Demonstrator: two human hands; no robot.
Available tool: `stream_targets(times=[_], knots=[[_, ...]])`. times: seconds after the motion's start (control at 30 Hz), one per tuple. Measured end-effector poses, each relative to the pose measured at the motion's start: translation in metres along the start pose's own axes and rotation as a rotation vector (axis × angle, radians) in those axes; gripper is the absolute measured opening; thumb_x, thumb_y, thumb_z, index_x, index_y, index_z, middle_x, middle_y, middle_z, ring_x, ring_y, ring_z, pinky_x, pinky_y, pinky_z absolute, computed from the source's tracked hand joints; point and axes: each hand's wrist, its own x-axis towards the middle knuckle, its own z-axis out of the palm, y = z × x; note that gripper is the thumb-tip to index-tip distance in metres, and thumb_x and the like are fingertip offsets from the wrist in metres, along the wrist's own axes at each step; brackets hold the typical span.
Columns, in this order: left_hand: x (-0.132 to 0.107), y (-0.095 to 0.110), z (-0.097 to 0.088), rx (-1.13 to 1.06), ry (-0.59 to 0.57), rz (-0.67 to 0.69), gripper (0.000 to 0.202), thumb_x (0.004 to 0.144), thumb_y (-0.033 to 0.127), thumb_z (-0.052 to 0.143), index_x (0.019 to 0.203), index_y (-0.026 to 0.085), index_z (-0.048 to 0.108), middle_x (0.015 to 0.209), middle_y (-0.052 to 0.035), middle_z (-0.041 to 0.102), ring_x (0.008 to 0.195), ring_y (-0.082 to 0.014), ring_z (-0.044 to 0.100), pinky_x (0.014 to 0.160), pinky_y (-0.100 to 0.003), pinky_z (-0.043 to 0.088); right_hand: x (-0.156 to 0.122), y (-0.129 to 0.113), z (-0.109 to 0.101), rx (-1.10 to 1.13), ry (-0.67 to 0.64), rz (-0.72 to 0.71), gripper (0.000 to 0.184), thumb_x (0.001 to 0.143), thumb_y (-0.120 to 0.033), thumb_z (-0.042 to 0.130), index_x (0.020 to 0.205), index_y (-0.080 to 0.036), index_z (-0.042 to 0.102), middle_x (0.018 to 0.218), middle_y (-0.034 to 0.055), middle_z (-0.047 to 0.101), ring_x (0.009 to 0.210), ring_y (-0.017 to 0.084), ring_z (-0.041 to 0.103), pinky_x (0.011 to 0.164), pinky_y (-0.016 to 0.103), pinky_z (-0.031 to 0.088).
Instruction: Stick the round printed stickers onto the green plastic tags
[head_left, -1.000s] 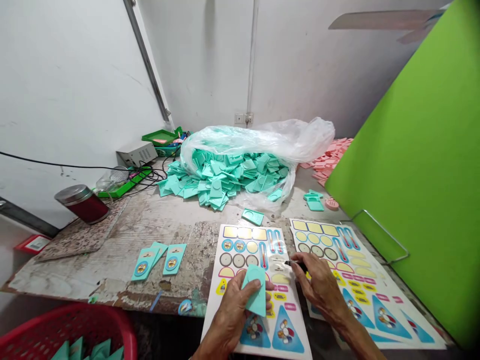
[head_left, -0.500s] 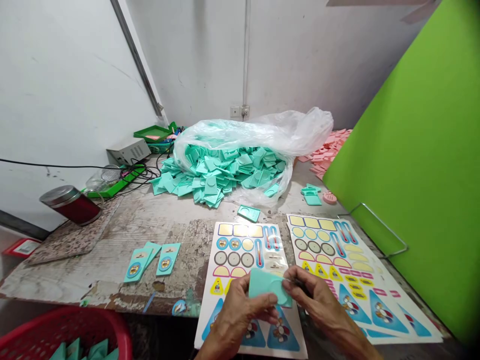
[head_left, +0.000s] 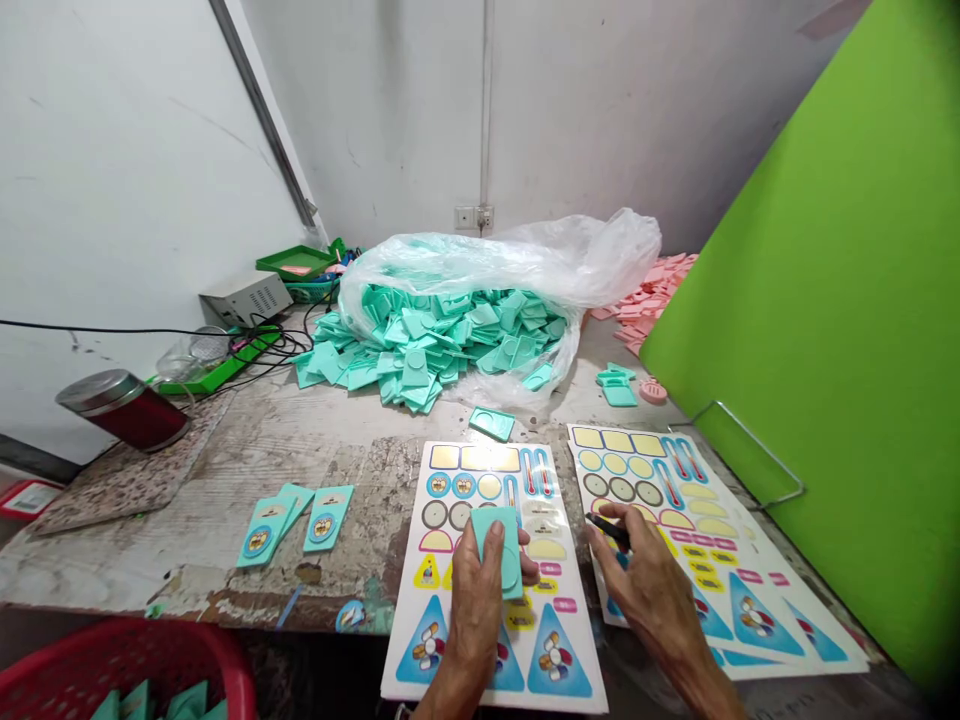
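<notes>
My left grip (head_left: 476,590) pinches a teal plastic tag (head_left: 501,548) between thumb and fingers, pressing it against the sticker sheet (head_left: 559,500) at lower centre. My right grip (head_left: 649,585) is closed around a black-handled tool (head_left: 606,530), its tip over the second sheet (head_left: 600,470). So far, three stickered tags (head_left: 328,518) lie on the surface (head_left: 187,590) at left. Left to do: the large bagged heap of plain tags (head_left: 450,340) at upper centre, and most sheet stickers look unused.

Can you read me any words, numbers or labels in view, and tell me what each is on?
Teal tags: small print above the round badge, too small to read.
Sticker sheets: no legible words on the gold or pink labels.
Red-edged card: print too blurred to read.
</notes>
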Motion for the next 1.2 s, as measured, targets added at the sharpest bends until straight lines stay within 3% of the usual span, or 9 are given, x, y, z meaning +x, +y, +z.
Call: stream_targets(times=[0.1,0.17,0.3,0.4,0.53,0.63,0.83,1.0,1.2], knots=[[0.010,-0.006,0.004,-0.004,-0.019,-0.029,0.050,0.075,0.059,0.063,0.097,0.015,0.056,0.070,-0.0070,0.072,0.056,-0.0205,0.068,0.049,-0.028,0.053,0.002,0.022,0.006,-0.247,0.037,-0.115,0.034,0.083,-0.039,0.055,0.111,-0.021,0.054,0.101,0.0104,0.066,0.095,0.031,0.060,0.081,0.045,0.046],[0.013,-0.009,0.003,0.019,-0.031,-0.028,0.049,0.077,0.059,0.061,0.097,0.015,0.055,0.071,-0.0076,0.072,0.055,-0.0201,0.068,0.052,-0.029,0.054,-0.005,0.033,0.005,-0.351,0.023,-0.116,0.029,0.084,-0.035,0.055,0.109,-0.021,0.053,0.095,0.0096,0.066,0.090,0.031,0.061,0.075,0.043,0.047],[0.016,-0.007,-0.002,0.089,-0.039,0.002,0.052,0.079,0.063,0.057,0.097,0.014,0.055,0.068,-0.0087,0.071,0.059,-0.0219,0.070,0.056,-0.030,0.056,-0.013,0.042,-0.009,-0.367,0.019,-0.084,0.028,0.086,-0.041,0.057,0.105,-0.022,0.052,0.086,0.0078,0.065,0.080,0.029,0.062,0.066,0.038,0.045],[0.017,-0.007,0.000,0.136,-0.051,0.006,0.050,0.081,0.064,0.054,0.093,0.016,0.052,0.065,-0.0077,0.071,0.057,-0.0222,0.070,0.054,-0.030,0.057,-0.002,0.031,-0.013,-0.280,0.053,-0.279,0.027,0.092,-0.043,0.051,0.108,-0.022,0.051,0.093,0.0080,0.066,0.084,0.026,0.060,0.072,0.037,0.041],[0.022,-0.013,0.007,0.100,-0.091,0.024,0.041,0.082,0.059,0.057,0.089,0.019,0.050,0.070,-0.0057,0.071,0.062,-0.0229,0.072,0.054,-0.029,0.057,0.022,0.004,-0.003,-0.227,-0.015,-0.601,0.013,0.097,-0.026,0.043,0.095,-0.022,0.055,0.087,0.0041,0.065,0.081,0.022,0.054,0.075,0.035,0.033],[0.025,-0.017,0.008,0.094,-0.075,0.050,0.041,0.079,0.057,0.062,0.085,0.019,0.052,0.072,-0.0027,0.067,0.062,-0.0221,0.072,0.052,-0.027,0.056,0.031,-0.005,0.004,-0.263,-0.030,-0.702,0.016,0.097,-0.022,0.044,0.088,-0.020,0.057,0.079,0.0032,0.063,0.078,0.021,0.050,0.075,0.036,0.030],[0.030,-0.022,0.006,0.099,-0.114,0.036,0.040,0.083,0.057,0.058,0.090,0.018,0.051,0.079,-0.0039,0.066,0.065,-0.0220,0.073,0.054,-0.028,0.057,0.036,-0.005,0.000,-0.369,-0.129,-0.766,0.021,0.095,-0.019,0.043,0.080,-0.019,0.057,0.075,0.0039,0.059,0.077,0.019,0.047,0.074,0.035,0.027],[0.030,-0.022,0.006,0.135,-0.148,0.044,0.040,0.086,0.057,0.054,0.092,0.018,0.051,0.083,-0.0051,0.066,0.071,-0.0225,0.073,0.057,-0.027,0.057,0.040,-0.006,0.003,-0.238,-0.224,-0.704,0.015,0.094,-0.022,0.048,0.082,-0.019,0.057,0.078,0.0032,0.060,0.079,0.018,0.049,0.074,0.033,0.028],[0.029,-0.021,0.007,0.117,-0.148,0.042,0.039,0.087,0.056,0.052,0.095,0.017,0.049,0.089,-0.0087,0.070,0.070,-0.0222,0.073,0.057,-0.028,0.057,0.041,0.000,0.015,-0.070,-0.114,-0.688,0.016,0.089,-0.030,0.059,0.078,-0.018,0.057,0.073,0.0018,0.062,0.074,0.017,0.052,0.074,0.033,0.032]])
